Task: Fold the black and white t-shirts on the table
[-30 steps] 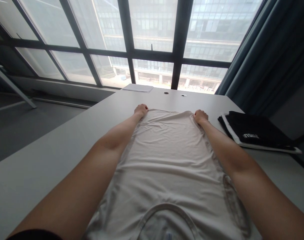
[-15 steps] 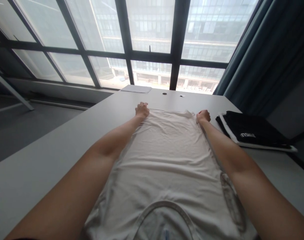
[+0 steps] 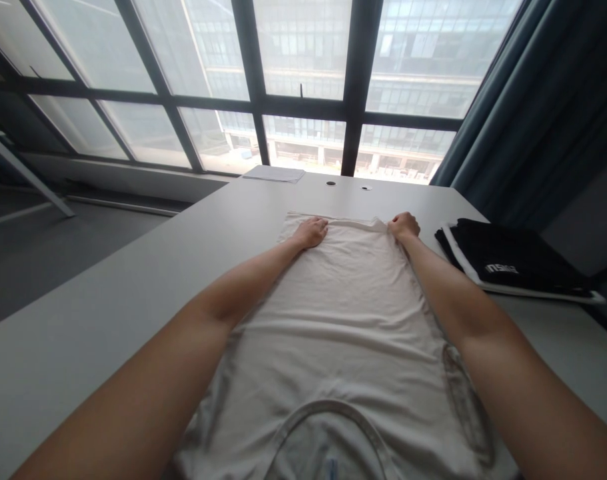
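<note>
Presently laying the left hand [image 3: 312,233] flat, with outstretched fingers, on the pale T-shirt [image 3: 338,300] beside its far hem [image 3: 357,224], and pinching the hem's right end with the curled right hand [image 3: 404,226]. Has the T-shirt spread lengthwise on the white table [image 3: 133,287], with the collar [image 3: 328,405] at the near end, left of folded black cloth [image 3: 518,257].

White table [image 3: 148,293]; pale shirt [image 3: 343,293]; folded clothes [image 3: 526,257]; paper [image 3: 274,174]
</note>
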A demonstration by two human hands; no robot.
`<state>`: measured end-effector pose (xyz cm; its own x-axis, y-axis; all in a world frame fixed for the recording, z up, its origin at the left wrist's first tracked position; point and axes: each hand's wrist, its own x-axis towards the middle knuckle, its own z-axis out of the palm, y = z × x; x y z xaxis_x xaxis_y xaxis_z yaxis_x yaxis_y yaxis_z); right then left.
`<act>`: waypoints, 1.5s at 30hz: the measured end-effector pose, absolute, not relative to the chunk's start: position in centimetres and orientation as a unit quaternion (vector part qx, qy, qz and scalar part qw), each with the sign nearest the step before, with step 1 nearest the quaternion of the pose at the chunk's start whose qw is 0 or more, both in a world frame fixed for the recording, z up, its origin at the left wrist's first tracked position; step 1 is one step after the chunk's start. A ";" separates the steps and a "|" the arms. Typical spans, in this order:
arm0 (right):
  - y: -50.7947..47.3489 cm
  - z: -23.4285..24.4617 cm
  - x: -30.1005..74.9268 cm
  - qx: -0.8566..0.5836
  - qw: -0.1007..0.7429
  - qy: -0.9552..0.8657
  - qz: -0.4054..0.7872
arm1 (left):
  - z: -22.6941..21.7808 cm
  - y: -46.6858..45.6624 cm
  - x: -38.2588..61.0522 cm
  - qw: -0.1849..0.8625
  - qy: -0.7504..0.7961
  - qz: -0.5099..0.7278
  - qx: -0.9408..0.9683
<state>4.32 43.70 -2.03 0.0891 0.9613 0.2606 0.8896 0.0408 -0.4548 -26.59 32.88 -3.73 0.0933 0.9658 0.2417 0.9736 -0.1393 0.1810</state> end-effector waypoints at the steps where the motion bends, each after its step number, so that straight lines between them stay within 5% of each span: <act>1: 44.1 -2.0 4.5 -0.699 0.295 -0.645 0.085 | -3.8 32.9 -26.7 0.013 -0.656 -0.151 -0.739; 5: 45.4 -2.0 5.7 -0.721 0.360 -0.576 0.133 | -3.6 33.0 -26.7 0.004 -0.661 -0.135 -0.738; 15: 43.1 -2.8 5.2 -0.682 0.330 -0.648 0.079 | -2.7 33.4 -26.5 -0.031 -0.702 -0.099 -0.705; 20: 40.2 -3.8 0.8 -0.483 0.190 -0.854 0.038 | -2.5 33.5 -27.5 -0.038 -0.723 -0.086 -0.684; 25: 40.7 -3.9 2.1 -0.578 0.073 -0.809 0.074 | -1.7 32.9 -28.9 -0.052 -0.734 -0.057 -0.675; 35: 37.7 -4.1 -3.9 -0.480 0.086 -0.872 0.048 | -2.5 32.6 -19.7 -0.070 -0.595 -0.040 -0.799; 45: 40.2 -3.0 2.1 -0.592 0.070 -0.803 0.027 | 0.1 31.1 -31.5 -0.029 -0.733 -0.022 -0.679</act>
<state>2.12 40.19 -3.02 -0.2901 0.9537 0.0793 0.9461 0.2983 -0.1262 -31.48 31.13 0.12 -0.0763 0.9970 -0.0129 0.9944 0.0770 0.0720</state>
